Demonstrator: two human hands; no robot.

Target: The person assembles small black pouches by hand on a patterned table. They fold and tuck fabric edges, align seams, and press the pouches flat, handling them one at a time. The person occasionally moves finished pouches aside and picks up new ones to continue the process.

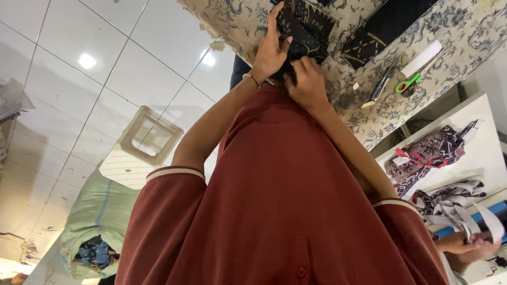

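The view looks down over the person's dark red collared shirt [274, 211], along both bare forearms to a bench covered in a cream cloth with a blue floral print [369, 100]. At the near edge of that bench lies a piece of black fabric patterned in gold-brown motifs [306, 26], folded into a thick stack.

The left hand [270, 47] lies flat on top of the stack, fingers stretched forward and slightly spread, which looks like a way to pin the layers so they do not slide. A thin bracelet sits at that wrist. The right hand [306, 79] is curled at the near edge of the same fabric, its grip pressed together and pinching the edge between thumb and fingers, apparently to line up or hold the fold; how much cloth it holds is hidden by the knuckles.

Further along the bench lies a second dark patterned folded cloth [385, 26], and beside it a white strip of card or paper [421, 59], a pair of green-handled scissors [407, 83] and a dark pen-like tool [381, 88], all within easy reach but apart from the hands.

Below the bench a white shelf [486, 142] carries bundles of dark patterned fabric scraps [433, 153]. Another person's hand [470, 245] shows at the lower right, holding white strips. On the white tiled floor [105, 68] stand a pale plastic stool [148, 138] and a light green sack [100, 216].
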